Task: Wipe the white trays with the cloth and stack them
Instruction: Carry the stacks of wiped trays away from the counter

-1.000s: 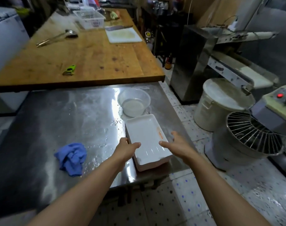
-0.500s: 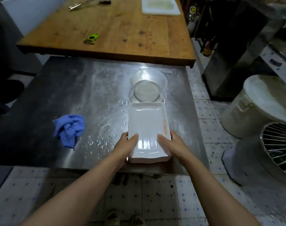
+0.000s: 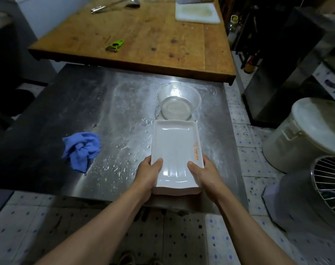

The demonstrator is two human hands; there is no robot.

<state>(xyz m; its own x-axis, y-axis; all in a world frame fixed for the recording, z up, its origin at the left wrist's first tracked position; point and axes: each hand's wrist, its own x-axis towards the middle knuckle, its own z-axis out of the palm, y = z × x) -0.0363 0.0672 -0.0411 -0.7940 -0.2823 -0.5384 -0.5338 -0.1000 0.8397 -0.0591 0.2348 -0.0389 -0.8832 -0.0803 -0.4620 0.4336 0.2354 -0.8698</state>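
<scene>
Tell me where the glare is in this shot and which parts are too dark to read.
Head view: overhead light glares off the wet steel table around the clear bowl and off the white tray; the table's left side and the upper right background fall into shadow; wide-angle distortion bends the edges.

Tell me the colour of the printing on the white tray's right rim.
Orange, on the white tray, seen in the head view.

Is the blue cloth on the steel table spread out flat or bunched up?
Bunched up. The blue cloth lies in a crumpled heap with folds and a trailing corner on the steel table, apart from both hands, which hold the white tray.
</scene>
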